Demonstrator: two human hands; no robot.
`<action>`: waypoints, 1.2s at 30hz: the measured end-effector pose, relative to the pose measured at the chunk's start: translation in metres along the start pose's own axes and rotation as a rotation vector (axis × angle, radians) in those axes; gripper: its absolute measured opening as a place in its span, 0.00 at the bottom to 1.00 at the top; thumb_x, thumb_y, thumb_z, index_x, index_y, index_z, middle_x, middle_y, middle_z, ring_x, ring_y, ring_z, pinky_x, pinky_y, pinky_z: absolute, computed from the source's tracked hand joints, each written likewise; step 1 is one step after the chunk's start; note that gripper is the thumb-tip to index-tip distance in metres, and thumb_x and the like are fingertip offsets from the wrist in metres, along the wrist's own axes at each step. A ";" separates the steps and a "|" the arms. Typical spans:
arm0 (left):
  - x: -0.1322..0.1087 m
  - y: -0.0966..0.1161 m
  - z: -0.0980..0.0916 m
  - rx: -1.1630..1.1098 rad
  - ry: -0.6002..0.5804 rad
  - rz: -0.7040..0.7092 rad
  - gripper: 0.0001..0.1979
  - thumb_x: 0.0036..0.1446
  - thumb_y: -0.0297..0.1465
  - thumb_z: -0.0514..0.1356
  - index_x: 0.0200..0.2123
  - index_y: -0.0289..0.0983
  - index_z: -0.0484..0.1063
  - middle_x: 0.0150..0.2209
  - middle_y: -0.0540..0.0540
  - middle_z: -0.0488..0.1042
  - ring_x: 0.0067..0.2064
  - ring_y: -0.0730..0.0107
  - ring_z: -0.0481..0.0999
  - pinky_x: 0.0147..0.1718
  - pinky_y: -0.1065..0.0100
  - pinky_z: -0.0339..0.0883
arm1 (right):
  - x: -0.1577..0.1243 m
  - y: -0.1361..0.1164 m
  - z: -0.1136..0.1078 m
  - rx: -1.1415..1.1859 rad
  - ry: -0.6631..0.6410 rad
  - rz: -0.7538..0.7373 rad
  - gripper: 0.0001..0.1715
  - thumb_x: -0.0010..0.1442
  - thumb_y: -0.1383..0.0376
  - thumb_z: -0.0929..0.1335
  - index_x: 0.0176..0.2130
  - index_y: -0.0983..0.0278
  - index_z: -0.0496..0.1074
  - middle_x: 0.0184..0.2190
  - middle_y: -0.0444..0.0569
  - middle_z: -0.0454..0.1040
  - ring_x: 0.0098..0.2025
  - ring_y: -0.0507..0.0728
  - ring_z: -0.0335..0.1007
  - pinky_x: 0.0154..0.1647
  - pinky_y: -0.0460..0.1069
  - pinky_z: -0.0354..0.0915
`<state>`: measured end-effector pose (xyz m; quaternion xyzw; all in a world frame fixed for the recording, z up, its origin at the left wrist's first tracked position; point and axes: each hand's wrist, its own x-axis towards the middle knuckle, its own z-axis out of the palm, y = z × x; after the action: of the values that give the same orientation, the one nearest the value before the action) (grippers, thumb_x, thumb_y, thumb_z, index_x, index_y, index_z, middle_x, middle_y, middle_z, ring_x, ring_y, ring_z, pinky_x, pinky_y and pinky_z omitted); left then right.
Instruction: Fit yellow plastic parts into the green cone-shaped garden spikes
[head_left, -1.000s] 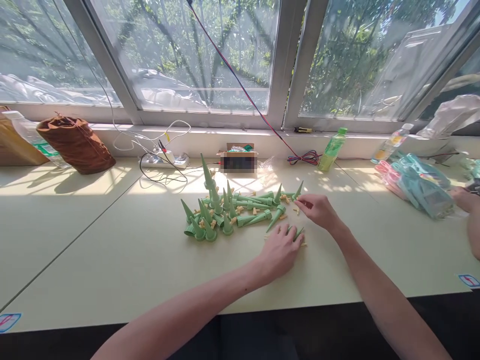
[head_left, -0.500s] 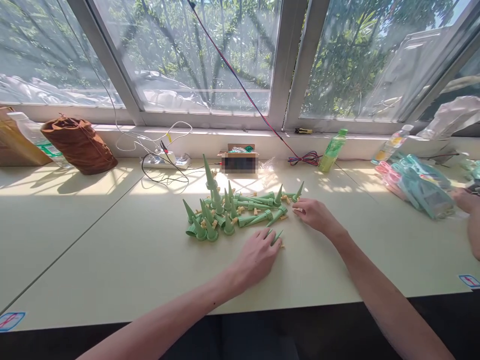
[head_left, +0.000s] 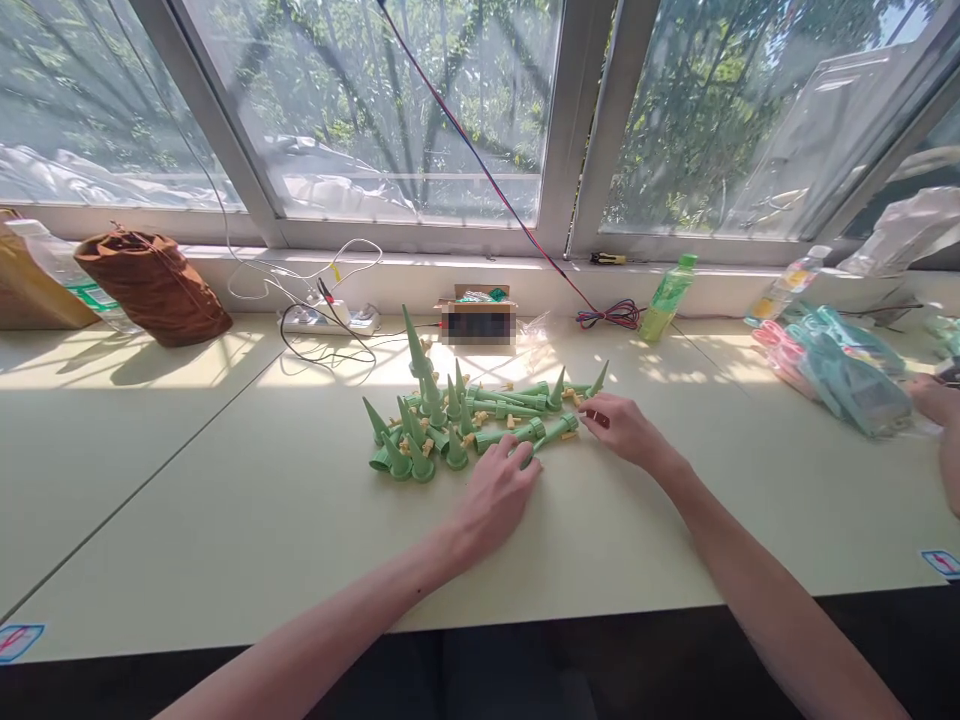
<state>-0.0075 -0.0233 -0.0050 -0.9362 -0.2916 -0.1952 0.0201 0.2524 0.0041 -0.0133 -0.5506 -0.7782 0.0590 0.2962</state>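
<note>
A pile of green cone-shaped plant watering spikes (head_left: 421, 465) with small yellow valves lies on the table, some standing point up, others lying flat. At its near right edge, my left hand (head_left: 499, 490) curls over a green watering spike, mostly hidden under the fingers. My right hand (head_left: 621, 430) is at the right end of the pile with bent fingers pressed together, beside a lying spike (head_left: 556, 430) and a yellow valve (head_left: 568, 395). Whatever its fingertips hold is too small to make out.
Behind the pile stand a small open carton (head_left: 478, 298) and a power strip (head_left: 330, 318) with cables. A green bottle (head_left: 667, 300) stands back right. Bagged pink and teal items (head_left: 840, 370) lie at right, near another person's hand (head_left: 934, 398). A brown drawstring bag (head_left: 154, 288) is at left.
My left hand has moved left and slightly away from me, to the pile's edge, with green spike under its fingers. My right hand has shifted slightly left.
</note>
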 end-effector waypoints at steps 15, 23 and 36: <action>0.009 0.006 0.005 -0.008 0.132 0.291 0.08 0.64 0.24 0.53 0.33 0.35 0.69 0.35 0.42 0.69 0.37 0.64 0.68 0.33 0.63 0.66 | -0.003 0.004 0.001 0.002 -0.088 0.052 0.09 0.59 0.66 0.65 0.38 0.62 0.74 0.31 0.46 0.70 0.26 0.52 0.66 0.32 0.48 0.65; 0.002 0.021 0.020 -0.047 0.087 0.643 0.11 0.64 0.24 0.52 0.27 0.35 0.66 0.26 0.48 0.64 0.28 0.71 0.62 0.22 0.66 0.52 | -0.003 -0.005 -0.002 0.075 -0.083 0.041 0.08 0.59 0.65 0.66 0.38 0.63 0.74 0.29 0.45 0.70 0.24 0.51 0.64 0.30 0.47 0.64; -0.007 0.019 0.013 -0.330 0.153 0.374 0.16 0.64 0.28 0.52 0.22 0.36 0.61 0.19 0.51 0.61 0.22 0.76 0.61 0.21 0.67 0.47 | -0.007 -0.006 -0.003 0.107 -0.180 0.123 0.13 0.61 0.61 0.67 0.45 0.62 0.71 0.33 0.47 0.72 0.25 0.51 0.64 0.29 0.48 0.63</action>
<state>0.0021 -0.0410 -0.0181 -0.9469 -0.0754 -0.3034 -0.0753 0.2504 -0.0055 -0.0106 -0.5732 -0.7622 0.1676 0.2497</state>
